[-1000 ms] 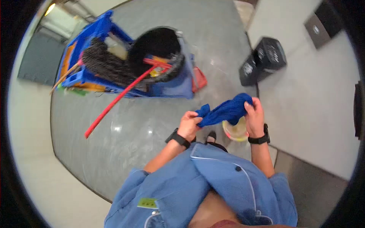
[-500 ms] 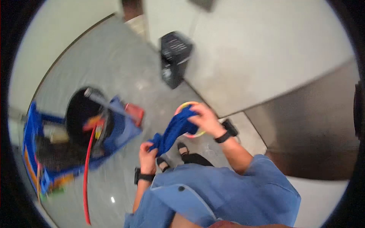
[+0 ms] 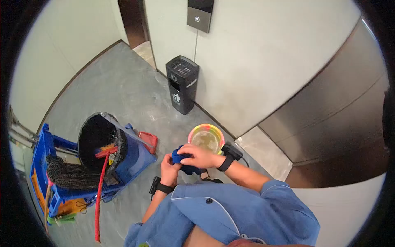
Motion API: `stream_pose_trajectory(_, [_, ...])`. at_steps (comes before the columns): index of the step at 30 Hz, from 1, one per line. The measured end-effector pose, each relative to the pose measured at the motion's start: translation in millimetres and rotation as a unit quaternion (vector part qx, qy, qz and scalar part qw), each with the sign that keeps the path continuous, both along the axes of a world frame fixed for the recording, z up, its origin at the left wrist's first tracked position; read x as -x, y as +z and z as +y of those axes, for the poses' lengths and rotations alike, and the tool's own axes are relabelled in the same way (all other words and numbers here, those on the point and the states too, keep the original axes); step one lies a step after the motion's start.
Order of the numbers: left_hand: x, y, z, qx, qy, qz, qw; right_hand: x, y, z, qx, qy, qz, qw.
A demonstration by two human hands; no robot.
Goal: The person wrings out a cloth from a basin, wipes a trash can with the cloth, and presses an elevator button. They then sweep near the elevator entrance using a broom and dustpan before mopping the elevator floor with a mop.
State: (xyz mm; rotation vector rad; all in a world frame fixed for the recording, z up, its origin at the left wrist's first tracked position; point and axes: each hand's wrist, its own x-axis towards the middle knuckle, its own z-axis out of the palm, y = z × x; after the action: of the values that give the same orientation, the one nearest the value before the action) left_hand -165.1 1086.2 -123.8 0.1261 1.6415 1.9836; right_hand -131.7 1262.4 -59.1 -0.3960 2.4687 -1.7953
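A blue cloth (image 3: 188, 169) is bunched between my two hands, in front of my body. My left hand (image 3: 169, 169) is closed on one side of it. The fingers of my right hand (image 3: 199, 157) bend over its top, and part of the cloth hangs below them. Just beyond my right hand, a round bucket (image 3: 222, 133) with a pink and yellow rim stands on the floor, holding cloudy water. Black straps with small devices sit on both my wrists.
At the left is a blue cleaning cart (image 3: 135, 153) with a black bin (image 3: 81, 138), a dark mop head (image 3: 72, 175) and a red-handled brush (image 3: 99, 197). A black litter bin (image 3: 182, 88) stands against the wall below a call panel (image 3: 200, 16). Metal doors (image 3: 329, 119) are at the right.
The cloth was stretched between my hands and is now gathered into a bunch. My right hand has moved down and left, towards my left hand. The view has shifted and sharpened.
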Motion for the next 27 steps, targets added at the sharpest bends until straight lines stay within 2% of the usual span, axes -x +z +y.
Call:
stream_pose_trajectory(1, [3, 8, 7, 0.020, 0.027, -0.018, 0.999, 7, 10, 13, 0.031, 0.027, -0.055, 0.998])
stream_pose_trajectory(3, [7, 13, 10, 0.027, 0.079, -0.016, 0.996, 25, 5, 52, -0.006, -0.006, -0.058, 0.998])
stream_pose_trajectory(5, [14, 3, 6, 0.012, 0.102, -0.010, 0.995, 47, 8, 105, 0.121, -0.059, -0.103, 0.986])
stream_pose_trajectory(7, [14, -1, -10, 0.033, 0.132, -0.012, 0.991, 65, 30, 152, 0.176, -0.164, -0.131, 0.962])
stream_pose_trajectory(9, [16, 5, -19, 0.055, 0.160, -0.015, 0.985, 91, 32, 208, 0.180, -0.239, -0.110, 0.948])
stream_pose_trajectory(11, [8, 22, -36, 0.075, 0.184, -0.067, 0.978, 110, 48, 247, 0.190, -0.275, -0.047, 0.941])
stream_pose_trajectory(12, [1, -9, -54, 0.134, 0.228, -0.016, 0.964, 115, 56, 260, 0.203, -0.268, -0.015, 0.942])
stream_pose_trajectory(13, [-3, 1, -70, 0.158, 0.235, -0.009, 0.959, 123, 67, 264, 0.162, -0.290, -0.003, 0.943])
stream_pose_trajectory(14, [-11, -39, -92, 0.187, 0.292, 0.011, 0.938, 135, 73, 276, 0.150, -0.302, -0.022, 0.941])
stream_pose_trajectory(15, [-15, -59, -116, 0.264, 0.303, 0.061, 0.914, 144, 89, 271, 0.157, -0.310, -0.050, 0.936])
stream_pose_trajectory(16, [-23, -63, -136, 0.271, 0.352, 0.042, 0.895, 155, 100, 270, 0.160, -0.302, -0.061, 0.938])
stream_pose_trajectory(19, [-34, -45, -175, 0.255, 0.409, -0.026, 0.876, 178, 115, 278, 0.146, -0.262, -0.065, 0.952])
stream_pose_trajectory(22, [-47, -33, -215, 0.148, 0.506, -0.048, 0.849, 212, 123, 283, 0.091, -0.312, -0.075, 0.943])
stream_pose_trajectory(23, [-57, -53, -238, 0.215, 0.512, -0.044, 0.831, 223, 119, 282, 0.066, -0.305, -0.084, 0.946])
stream_pose_trajectory(24, [-63, -43, -247, 0.176, 0.538, -0.066, 0.822, 232, 117, 289, 0.043, -0.310, -0.085, 0.946])
stream_pose_trajectory(25, [-67, -34, -256, 0.193, 0.532, -0.086, 0.820, 240, 116, 282, 0.023, -0.341, -0.088, 0.936])
stream_pose_trajectory(27, [-69, -34, -271, 0.096, 0.582, -0.074, 0.805, 251, 119, 274, -0.036, -0.368, -0.091, 0.925])
